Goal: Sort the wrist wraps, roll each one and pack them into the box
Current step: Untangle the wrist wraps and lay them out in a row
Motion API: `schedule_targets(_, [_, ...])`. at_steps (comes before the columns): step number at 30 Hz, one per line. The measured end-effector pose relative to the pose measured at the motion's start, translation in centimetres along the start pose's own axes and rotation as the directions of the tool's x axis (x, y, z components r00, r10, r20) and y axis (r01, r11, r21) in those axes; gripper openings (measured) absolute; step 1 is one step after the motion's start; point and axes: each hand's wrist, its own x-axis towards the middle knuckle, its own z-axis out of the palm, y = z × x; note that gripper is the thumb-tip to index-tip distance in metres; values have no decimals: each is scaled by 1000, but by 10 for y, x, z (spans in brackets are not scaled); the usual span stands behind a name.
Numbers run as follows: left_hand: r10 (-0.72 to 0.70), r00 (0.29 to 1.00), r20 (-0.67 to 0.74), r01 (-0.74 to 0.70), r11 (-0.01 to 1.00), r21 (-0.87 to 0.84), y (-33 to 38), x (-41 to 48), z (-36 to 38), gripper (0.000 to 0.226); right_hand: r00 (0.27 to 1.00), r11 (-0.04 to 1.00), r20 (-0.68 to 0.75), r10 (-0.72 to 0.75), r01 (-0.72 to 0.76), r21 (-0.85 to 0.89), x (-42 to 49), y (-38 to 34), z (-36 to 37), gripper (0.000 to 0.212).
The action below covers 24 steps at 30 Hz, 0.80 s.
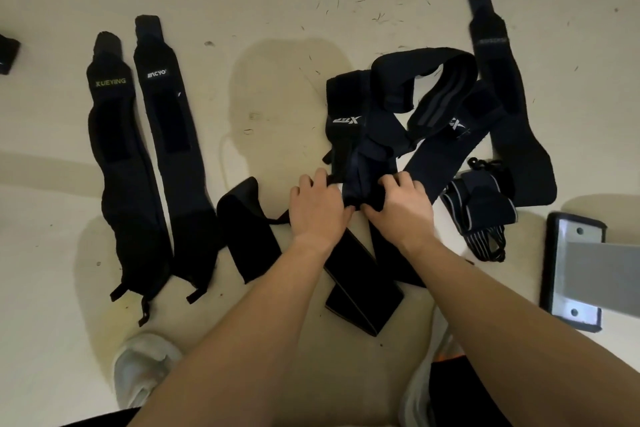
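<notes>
Gripping the near end of a dark wrist wrap at the frame's centre, your left hand and right hand both curl their fingers round its fabric. It runs up into the tangled pile; the XUEYING wrap lies flat at left.

XUEYING on leftmost wrap; upside-down XTEP on middle wrap.

Both hands, left and right, pinch dark wrap end on floor.
</notes>
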Motion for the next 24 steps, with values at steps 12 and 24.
schedule_targets(12, [-205,977,59,210,874,-439,9,8,1,40,984,957,100,-149,169,-235,-7,4,0,95])
schedule_targets(24, [-173,982,71,174,708,-684,-15,8,-98,33,960,978,277,-39,93,-184,15,-13,-28,83])
